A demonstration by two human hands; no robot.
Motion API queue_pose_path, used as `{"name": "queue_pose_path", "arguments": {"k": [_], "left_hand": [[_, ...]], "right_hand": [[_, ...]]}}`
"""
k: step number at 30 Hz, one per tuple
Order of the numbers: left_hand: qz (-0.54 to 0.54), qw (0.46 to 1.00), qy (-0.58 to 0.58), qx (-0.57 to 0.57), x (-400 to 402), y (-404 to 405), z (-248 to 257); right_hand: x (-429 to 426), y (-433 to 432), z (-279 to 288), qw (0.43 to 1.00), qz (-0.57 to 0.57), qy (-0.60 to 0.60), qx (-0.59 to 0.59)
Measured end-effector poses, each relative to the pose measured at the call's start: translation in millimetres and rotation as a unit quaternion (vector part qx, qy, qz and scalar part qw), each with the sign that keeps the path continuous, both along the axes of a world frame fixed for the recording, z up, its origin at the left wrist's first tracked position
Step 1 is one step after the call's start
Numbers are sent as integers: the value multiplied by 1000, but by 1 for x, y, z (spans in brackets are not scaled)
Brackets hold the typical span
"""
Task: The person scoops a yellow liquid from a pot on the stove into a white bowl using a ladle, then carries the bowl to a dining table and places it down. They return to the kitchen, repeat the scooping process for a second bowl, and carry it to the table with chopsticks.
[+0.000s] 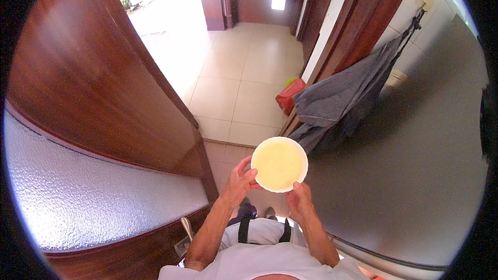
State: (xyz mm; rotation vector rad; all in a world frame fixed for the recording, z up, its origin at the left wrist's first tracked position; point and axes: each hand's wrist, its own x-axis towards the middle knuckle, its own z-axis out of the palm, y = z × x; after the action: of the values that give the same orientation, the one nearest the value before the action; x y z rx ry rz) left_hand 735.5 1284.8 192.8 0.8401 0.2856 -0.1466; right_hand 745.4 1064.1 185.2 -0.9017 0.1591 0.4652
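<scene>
A round white dish with a fluted rim is held level in front of my body. Inside it lies a smooth, pale yellow filling that spreads nearly to the wall. My left hand grips the dish at its lower left, thumb on the rim and fingers beneath. At the lower right edge my right hand holds it the same way, with its thumb against the rim. The underside of the dish is hidden, and so are most of the fingertips.
To the left stands a wooden door with a textured glass pane and a metal handle. A dark grey panel rises close on the right. Grey cloth hangs by the door frame, near a red bag on the tiled floor.
</scene>
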Motion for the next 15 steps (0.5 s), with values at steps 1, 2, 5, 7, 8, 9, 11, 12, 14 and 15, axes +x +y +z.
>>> {"name": "queue_pose_path", "arguments": {"k": [1,2,5,7,8,9,11,12,14,15], "left_hand": [[-1,1000,1,-7,0,-1,-1],[-1,1000,1,-13,0,-1,-3],[-4,1000,1,-25,-2,-1,-7],[-6,1000,-2,-27,-2,-3,-7],[-8,1000,-3,-26,-2,-3,-6],[-9,1000,-4,-25,-2,-4,-6],[-9,1000,-3,-29,-2,-7,-6],[-10,999,-3,-31,-2,-8,-6],[-14,999,-4,-33,-2,-9,-6],[-17,999,-5,-33,-2,-9,-5]], "right_hand": [[-1,0,1,1000,-3,2,0],[-1,0,1,1000,-6,4,1],[-4,-1,1,1000,-9,3,-1],[-5,-2,0,1000,-10,-1,-1],[-5,-3,0,1000,-11,-3,0],[-6,-4,0,1000,-11,-5,1],[-7,-7,-4,1000,-15,8,-7],[-7,-9,-6,1000,-17,14,-11],[-8,-10,-3,1000,-17,12,-14],[-8,-9,-2,1000,-17,10,-15]]}}
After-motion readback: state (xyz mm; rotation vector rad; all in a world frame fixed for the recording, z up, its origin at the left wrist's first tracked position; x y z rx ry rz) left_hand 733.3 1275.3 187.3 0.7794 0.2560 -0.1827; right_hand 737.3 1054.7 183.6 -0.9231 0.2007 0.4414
